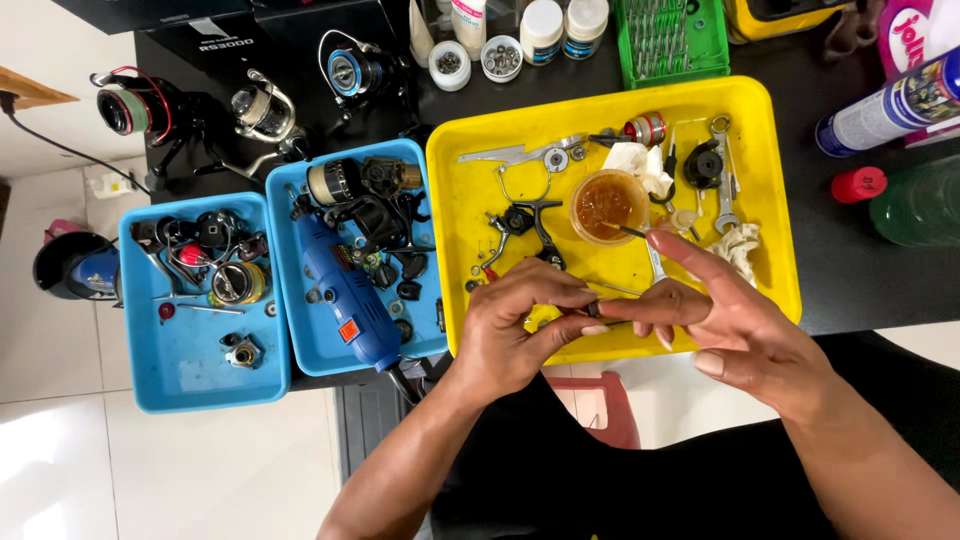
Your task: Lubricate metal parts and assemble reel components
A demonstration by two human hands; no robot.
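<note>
Over the near edge of the yellow tray [770, 200], the left hand [510, 335] and right hand [730, 325] are pinching a thin metal pin [600, 322] at its ends, seemingly light, stiff, slippery and easily dropped.

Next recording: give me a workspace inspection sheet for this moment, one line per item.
Surface: black table, crowded.
Job's things: yellow tray with reel parts, wrenches, rags and an amber grease cup; a small thin part, hard to identify, pinched between both hands.
Clutter: two blue trays of reel parts, blue rotary tool, fishing reels, jars, spray can.
Grippers: left hand and right hand meet fingertip to fingertip above the yellow tray's near edge.
Cables: black cord, far left.
Surroundings: white tiled floor.
</note>
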